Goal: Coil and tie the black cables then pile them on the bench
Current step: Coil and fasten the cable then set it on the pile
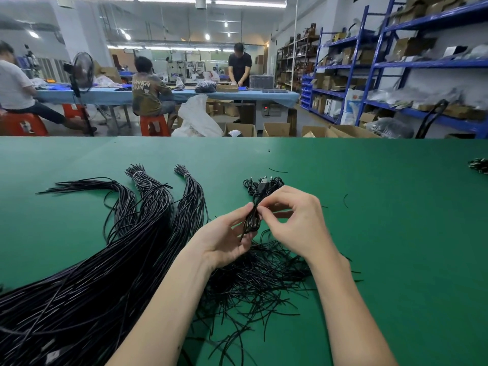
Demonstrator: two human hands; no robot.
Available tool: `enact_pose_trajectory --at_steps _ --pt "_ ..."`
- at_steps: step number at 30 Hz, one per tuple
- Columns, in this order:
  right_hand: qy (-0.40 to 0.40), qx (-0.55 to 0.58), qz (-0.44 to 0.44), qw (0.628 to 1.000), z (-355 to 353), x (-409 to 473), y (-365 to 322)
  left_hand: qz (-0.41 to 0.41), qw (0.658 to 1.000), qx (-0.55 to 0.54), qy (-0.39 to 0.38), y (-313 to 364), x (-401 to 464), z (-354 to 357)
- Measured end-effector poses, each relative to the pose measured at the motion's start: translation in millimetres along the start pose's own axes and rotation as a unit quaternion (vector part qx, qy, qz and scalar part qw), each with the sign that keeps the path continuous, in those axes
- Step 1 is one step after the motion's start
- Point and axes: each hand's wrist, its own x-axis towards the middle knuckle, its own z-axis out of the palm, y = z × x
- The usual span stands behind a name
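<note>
A coiled black cable [253, 220] with a USB plug at its top hangs upright between both hands above the green bench [396, 233]. My left hand [224, 236] grips the coil's lower part from the left. My right hand [295, 220] pinches its waist with thumb and forefinger. Just behind the hands lies a small pile of tied coils [264, 184]. Long bundles of uncoiled black cables [111, 273] stretch across the bench's left side. Under my wrists sits a heap of short black twist ties [253, 283].
More black coils [479, 165] lie at the bench's far right edge. Beyond the bench are cardboard boxes [277, 129], blue shelving [396, 67] on the right, and people sitting and standing at a blue table [105, 95].
</note>
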Motion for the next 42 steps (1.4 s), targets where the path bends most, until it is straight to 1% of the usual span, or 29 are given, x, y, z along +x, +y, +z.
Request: enact_pose_trajectory --at_steps 3,10,13,15,17,19,21,22,24,26,28,29,31,32,33,34,35,36,37,38,39,40,41,42 --pt "-0.02 -0.029 0.03 0.999 0.9 1.1 -1.5 0.014 0.999 0.012 0.035 -2.6 1.4 0.3" --pt "-0.036 -0.08 0.041 0.995 -4.0 6.4 -8.0 0.054 0.997 0.025 0.049 3.3 -0.6 6.4" --pt "-0.015 -0.061 0.022 0.998 -3.6 6.9 -7.8 0.07 0.996 0.027 0.047 6.9 -0.8 7.9" --pt "0.005 -0.043 0.024 0.999 -0.8 7.2 -8.4 0.079 0.996 0.027 0.036 7.3 0.6 7.8" --pt "0.026 -0.027 0.043 0.998 4.0 6.8 -9.0 0.093 0.995 0.024 0.019 4.9 2.2 6.4" --pt "0.046 -0.01 0.079 0.996 7.7 6.0 -9.0 0.137 0.989 0.051 -0.005 1.0 3.7 4.8" --pt "0.045 0.04 0.134 0.989 8.7 6.9 -7.6 0.201 0.976 0.08 -0.016 -1.3 4.7 1.8" --pt "0.035 0.104 0.172 0.979 8.3 7.0 -7.6 0.229 0.968 0.099 -0.009 -1.6 4.0 0.4" --pt "0.008 0.231 0.242 0.942 7.3 6.0 -7.7 0.271 0.948 0.166 0.022 -0.3 2.5 -3.3" --pt "-0.011 0.278 0.285 0.917 7.8 4.1 -5.5 0.304 0.923 0.231 0.049 1.2 2.0 -8.1" --pt "-0.016 0.308 0.321 0.895 8.6 2.7 -3.5 0.347 0.898 0.267 0.043 1.0 2.2 -11.7" --pt "-0.014 0.323 0.338 0.884 8.8 2.8 -2.2 0.372 0.882 0.287 0.037 0.2 1.8 -12.3" --pt "-0.018 0.346 0.37 0.862 8.3 2.4 -0.5 0.425 0.835 0.347 0.04 -2.6 0.6 -11.1" --pt "-0.021 0.364 0.386 0.847 7.7 2.0 1.4 0.455 0.805 0.377 0.044 -3.5 0.5 -10.1" --pt "-0.025 0.391 0.408 0.825 6.8 1.6 3.9 0.486 0.77 0.41 0.045 -3.2 1.2 -10.2" --pt "-0.034 0.419 0.432 0.798 5.0 0.9 5.6 0.52 0.726 0.447 0.044 -1.9 1.9 -11.1" --pt "-0.049 0.438 0.449 0.777 3.0 0.5 7.1 0.556 0.673 0.486 0.041 -0.1 3.2 -12.7" --pt "-0.066 0.435 0.453 0.775 1.2 0.4 8.8 0.583 0.622 0.521 0.04 -0.1 4.1 -14.1" --pt "-0.076 0.408 0.446 0.793 0.7 0.8 10.2 0.6 0.588 0.541 0.039 -1.5 4.6 -14.5" --pt "-0.073 0.367 0.429 0.822 1.6 1.6 10.4 0.602 0.585 0.541 0.047 -3.4 5.5 -13.8" --pt "-0.054 0.319 0.405 0.855 3.0 2.3 10.5 0.591 0.612 0.521 0.064 -5.2 6.4 -12.5" --pt "-0.022 0.273 0.375 0.886 4.7 2.9 10.1 0.566 0.661 0.485 0.087 -6.0 8.1 -11.7" --pt "0.014 0.233 0.339 0.911 6.5 3.3 9.7 0.516 0.728 0.439 0.104 -4.7 8.8 -11.5" --pt "0.04 0.2 0.297 0.933 8.2 3.4 9.5 0.441 0.802 0.388 0.108 -1.9 9.2 -12.2"
